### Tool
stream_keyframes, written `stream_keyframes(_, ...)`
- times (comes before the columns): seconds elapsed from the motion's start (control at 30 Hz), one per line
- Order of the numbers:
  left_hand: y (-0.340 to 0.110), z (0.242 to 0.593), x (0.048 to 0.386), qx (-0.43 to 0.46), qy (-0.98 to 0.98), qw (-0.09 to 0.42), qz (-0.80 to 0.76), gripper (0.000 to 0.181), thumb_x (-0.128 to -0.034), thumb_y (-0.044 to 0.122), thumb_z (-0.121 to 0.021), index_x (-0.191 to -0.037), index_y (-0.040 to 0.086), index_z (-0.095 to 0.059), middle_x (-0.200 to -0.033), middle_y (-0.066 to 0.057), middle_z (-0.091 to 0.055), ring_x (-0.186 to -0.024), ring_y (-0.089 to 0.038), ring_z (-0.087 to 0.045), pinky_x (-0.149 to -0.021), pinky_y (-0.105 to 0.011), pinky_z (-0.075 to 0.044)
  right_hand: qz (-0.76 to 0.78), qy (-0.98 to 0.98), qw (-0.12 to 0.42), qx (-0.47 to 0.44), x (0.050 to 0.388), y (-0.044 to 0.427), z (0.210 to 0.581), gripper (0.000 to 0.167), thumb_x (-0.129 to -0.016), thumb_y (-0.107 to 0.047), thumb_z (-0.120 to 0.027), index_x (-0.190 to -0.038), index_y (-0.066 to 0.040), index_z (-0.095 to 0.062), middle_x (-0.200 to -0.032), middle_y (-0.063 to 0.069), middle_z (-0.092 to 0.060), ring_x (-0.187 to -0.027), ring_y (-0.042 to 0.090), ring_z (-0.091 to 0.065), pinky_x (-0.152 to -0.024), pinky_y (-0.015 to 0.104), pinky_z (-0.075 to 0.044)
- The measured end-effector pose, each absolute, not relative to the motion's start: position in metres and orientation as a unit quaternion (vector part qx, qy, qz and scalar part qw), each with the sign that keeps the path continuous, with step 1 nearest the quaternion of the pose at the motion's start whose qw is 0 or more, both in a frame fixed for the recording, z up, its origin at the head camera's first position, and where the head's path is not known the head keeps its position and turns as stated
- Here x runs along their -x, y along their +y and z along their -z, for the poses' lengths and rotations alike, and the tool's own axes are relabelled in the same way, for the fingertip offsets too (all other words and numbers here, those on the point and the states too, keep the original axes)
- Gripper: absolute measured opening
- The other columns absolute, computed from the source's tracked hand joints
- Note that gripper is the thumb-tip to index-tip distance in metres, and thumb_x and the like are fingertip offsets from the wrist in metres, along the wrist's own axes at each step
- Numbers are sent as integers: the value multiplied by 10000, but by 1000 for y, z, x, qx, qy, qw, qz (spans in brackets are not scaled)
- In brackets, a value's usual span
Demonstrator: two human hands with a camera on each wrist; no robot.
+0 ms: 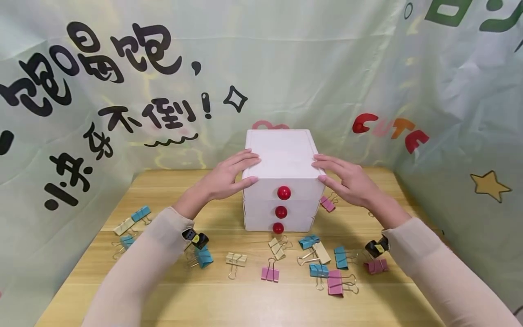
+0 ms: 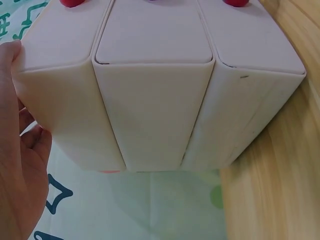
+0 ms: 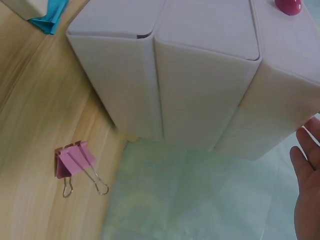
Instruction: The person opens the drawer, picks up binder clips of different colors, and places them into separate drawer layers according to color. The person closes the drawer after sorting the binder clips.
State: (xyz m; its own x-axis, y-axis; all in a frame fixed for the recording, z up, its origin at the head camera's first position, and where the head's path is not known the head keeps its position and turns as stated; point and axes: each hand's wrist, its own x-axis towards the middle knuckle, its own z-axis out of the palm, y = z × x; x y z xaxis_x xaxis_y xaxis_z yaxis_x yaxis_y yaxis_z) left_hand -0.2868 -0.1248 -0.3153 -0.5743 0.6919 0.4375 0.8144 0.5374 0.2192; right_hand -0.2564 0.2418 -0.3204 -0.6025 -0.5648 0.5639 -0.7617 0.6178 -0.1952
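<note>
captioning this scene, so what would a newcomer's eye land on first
Probably the white drawer box on the wooden table, with three red knobs down its front. Next, perhaps, come the left hand and right hand at its opposite top edges. Then the pink, blue and cream clips scattered in front and to both sides, and the bold black lettering on the backdrop at upper left.

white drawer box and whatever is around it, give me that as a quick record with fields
white drawer box: upright on the table, three stacked tiers
knobs: three on the front, one above another
left hand: touches the box's top at its left edge
right hand: touches the top at its right edge
binder clips: blue, pink and cream, scattered around
backdrop: pale green, printed
</note>
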Motion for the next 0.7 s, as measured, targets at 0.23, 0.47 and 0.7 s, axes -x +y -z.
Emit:
stream_keyframes(0.23, -122, 317, 286, 436, -863, 152, 204, 538, -979, 363, -566, -1429, 74, -501, -1485, -88, -444, -1446, -238, -258, -1172, -427, -221, -217, -888, 183, -361, 259, 236, 313, 465, -997, -320, -561, -1441, -187, -513, -1507, 13, -435, -1393, 243, -373, -1074, 571, -341)
stream_keyframes(0.47, -119, 315, 271, 474, -826, 231, 197, 516, -970, 438, -578, -1338, 77, -586, -1424, -90, -508, -1382, -247, -374, -1159, -386, -261, -217, -891, 159, -365, 260, 233, 310, 491, -998, -335, -554, -1458, -176, -490, -1536, 15, -390, -1421, 237, -324, -1092, 587, -306)
stream_keyframes(0.7, -106, 310, 255, 546, -749, 330, 180, 477, -919, 395, -676, -1239, 42, -648, -1261, -109, -620, -1197, -251, -554, -1076, -346, -398, -221, -892, 160, -362, 261, 233, 313, 500, -1000, -334, -554, -1456, -143, -487, -1528, 48, -402, -1407, 275, -346, -1078, 591, -324)
